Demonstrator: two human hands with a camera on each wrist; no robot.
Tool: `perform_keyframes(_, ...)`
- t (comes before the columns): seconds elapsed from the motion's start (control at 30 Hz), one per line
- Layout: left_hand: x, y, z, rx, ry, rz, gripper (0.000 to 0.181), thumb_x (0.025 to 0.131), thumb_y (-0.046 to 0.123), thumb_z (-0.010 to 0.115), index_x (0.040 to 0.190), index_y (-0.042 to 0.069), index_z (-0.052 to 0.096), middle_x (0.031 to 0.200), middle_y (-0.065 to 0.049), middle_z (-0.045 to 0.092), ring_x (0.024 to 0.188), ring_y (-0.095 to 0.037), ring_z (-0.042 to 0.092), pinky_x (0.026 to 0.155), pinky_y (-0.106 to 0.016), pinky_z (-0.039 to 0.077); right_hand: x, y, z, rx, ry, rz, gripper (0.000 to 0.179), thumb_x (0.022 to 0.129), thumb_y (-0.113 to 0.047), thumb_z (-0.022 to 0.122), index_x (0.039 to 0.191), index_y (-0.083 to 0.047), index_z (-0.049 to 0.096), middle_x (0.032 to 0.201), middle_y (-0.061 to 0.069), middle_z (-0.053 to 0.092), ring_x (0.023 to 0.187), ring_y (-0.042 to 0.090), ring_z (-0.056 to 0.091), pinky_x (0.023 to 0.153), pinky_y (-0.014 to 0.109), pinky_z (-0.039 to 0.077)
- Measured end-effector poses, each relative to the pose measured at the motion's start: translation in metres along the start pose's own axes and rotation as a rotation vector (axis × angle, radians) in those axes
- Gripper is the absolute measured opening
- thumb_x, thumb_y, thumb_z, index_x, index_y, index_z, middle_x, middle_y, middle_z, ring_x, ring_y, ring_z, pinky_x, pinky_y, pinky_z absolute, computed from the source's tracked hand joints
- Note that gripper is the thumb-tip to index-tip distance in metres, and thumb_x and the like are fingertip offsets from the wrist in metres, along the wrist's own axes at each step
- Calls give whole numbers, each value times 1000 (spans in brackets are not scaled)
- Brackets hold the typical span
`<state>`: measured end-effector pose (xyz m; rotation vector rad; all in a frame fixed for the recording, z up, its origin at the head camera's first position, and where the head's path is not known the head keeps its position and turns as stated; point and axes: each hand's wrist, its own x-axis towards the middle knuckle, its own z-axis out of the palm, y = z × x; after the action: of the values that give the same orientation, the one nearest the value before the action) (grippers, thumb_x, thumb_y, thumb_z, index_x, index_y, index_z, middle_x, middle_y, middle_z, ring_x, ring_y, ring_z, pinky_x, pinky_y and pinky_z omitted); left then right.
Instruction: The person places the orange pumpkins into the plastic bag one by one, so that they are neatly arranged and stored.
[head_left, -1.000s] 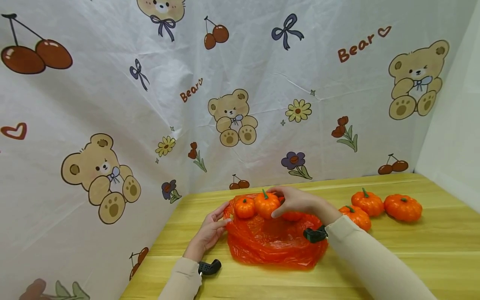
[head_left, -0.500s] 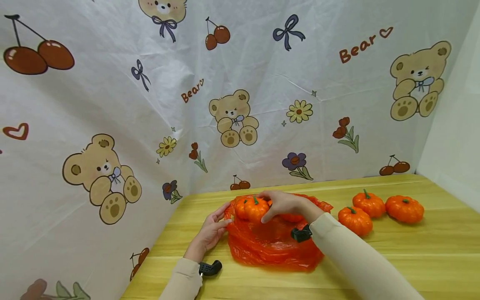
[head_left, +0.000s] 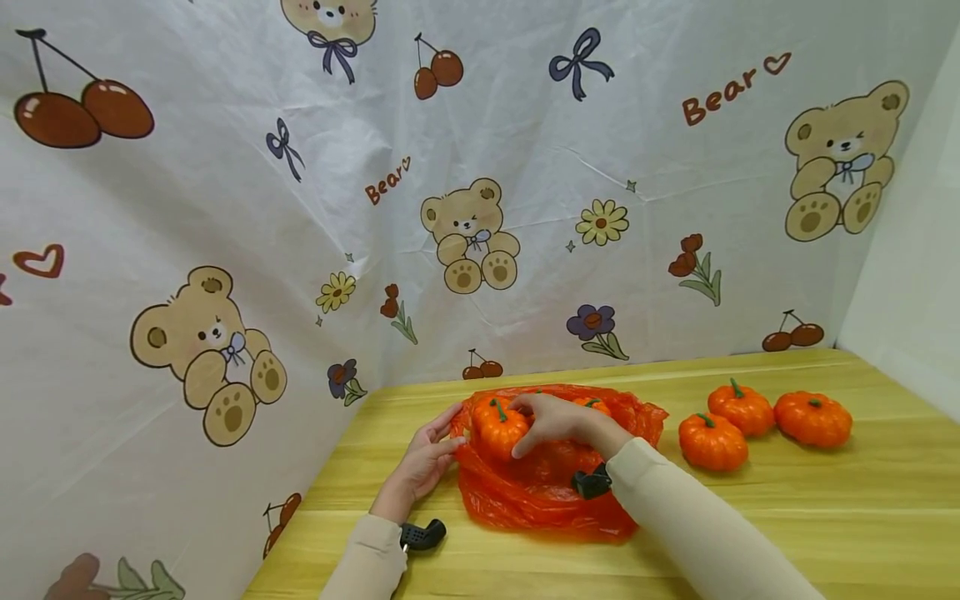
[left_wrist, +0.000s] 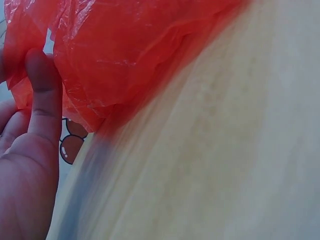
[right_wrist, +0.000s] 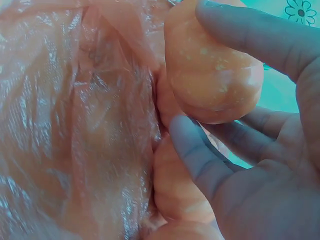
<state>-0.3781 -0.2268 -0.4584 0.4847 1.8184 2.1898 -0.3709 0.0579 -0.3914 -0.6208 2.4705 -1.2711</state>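
A thin red plastic bag (head_left: 540, 504) lies on the table, mouth spread toward the back. My left hand (head_left: 422, 465) pinches its left rim; in the left wrist view the thumb (left_wrist: 45, 95) presses the red film against the fingers behind. Over the left part of the mouth, my right hand (head_left: 558, 421) grips a small orange pumpkin (head_left: 498, 429) with a green stem. The right wrist view has this pumpkin (right_wrist: 215, 75) between thumb and fingers. More pumpkins (right_wrist: 180, 192) sit beneath it in the bag, partly covered by film and hand.
To the bag's right, three orange pumpkins rest on the wooden table (head_left: 810, 508): a front one (head_left: 712, 442), a back one (head_left: 741, 408) and a flatter one (head_left: 813, 419) at far right. A bear-printed white sheet (head_left: 525, 108) hangs behind and at left.
My right hand has carried its pumpkin left and slightly down, into the left part of the bag's mouth. My left hand stays on the rim.
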Motion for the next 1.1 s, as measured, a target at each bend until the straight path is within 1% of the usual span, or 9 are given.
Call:
perform_keyframes(0.13, 2, -3, -1, -6, 16, 4, 73, 99, -7, 58, 164, 10, 28, 169, -18, 25, 124, -10, 61, 97, -25, 58, 3, 2, 6, -8, 11, 5, 72, 74, -24, 92, 136, -11, 58, 131, 7, 63, 115, 23, 59, 109, 48, 50)
perform_keyframes(0.2, 2, -4, -1, -4, 31, 6, 72, 99, -7, 58, 163, 9, 30, 168, -20, 27, 122, -11, 63, 96, -25, 59, 5, 4, 10, -3, 16, 10, 72, 73, -22, 93, 134, -10, 59, 127, 7, 64, 113, 23, 59, 108, 48, 50)
perform_keyframes(0.33, 2, -5, 0, 9, 13, 5, 74, 98, -8, 58, 163, 8, 27, 168, -24, 25, 123, -13, 62, 96, -26, 58, 3, 6, 17, -7, 27, 28, 69, 72, -19, 93, 132, -10, 60, 124, 8, 64, 110, 24, 59, 107, 49, 51)
perform_keyframes(0.43, 2, -5, 0, 13, 2, 0, 75, 98, -6, 60, 164, 8, 27, 168, -24, 24, 128, -16, 59, 98, -27, 58, 2, 6, 19, -39, 35, 23, 63, 73, -17, 92, 128, -10, 61, 120, 8, 64, 108, 24, 59, 104, 48, 53)
perform_keyframes(0.6, 1, -4, -1, 22, 25, 8, 75, 98, -3, 62, 164, 8, 27, 168, -23, 24, 133, -20, 56, 98, -26, 58, 2, 3, 21, -88, 68, -3, 53, 75, -12, 91, 120, -10, 63, 114, 7, 64, 105, 24, 59, 100, 46, 55)
perform_keyframes(0.67, 1, -3, -1, 18, 34, 9, 75, 98, -2, 63, 163, 8, 28, 168, -22, 26, 134, -20, 55, 99, -27, 58, 1, 3, 21, -106, 81, -8, 50, 74, -10, 91, 116, -11, 63, 110, 7, 64, 101, 23, 59, 96, 43, 56)
perform_keyframes(0.73, 1, -3, -1, 15, 37, 5, 74, 98, -2, 63, 163, 9, 29, 168, -21, 27, 134, -20, 55, 99, -27, 57, 1, 3, 20, -120, 93, -9, 48, 74, -8, 90, 113, -10, 63, 105, 6, 64, 95, 22, 58, 89, 40, 57)
perform_keyframes(0.87, 0, -4, -1, 13, 28, 2, 74, 99, -3, 62, 163, 8, 28, 169, -20, 25, 134, -18, 55, 99, -26, 57, 2, 4, 20, -139, 112, -10, 43, 75, -5, 89, 109, -11, 64, 97, 6, 62, 86, 21, 56, 76, 33, 55)
perform_keyframes(1.1, 0, -3, -1, -1, 24, 1, 73, 99, -5, 59, 164, 10, 28, 170, -18, 24, 131, -16, 56, 96, -24, 58, 2, 4, 18, -128, 141, 5, 40, 76, -2, 88, 108, -10, 66, 96, 6, 66, 84, 19, 58, 73, 32, 55)
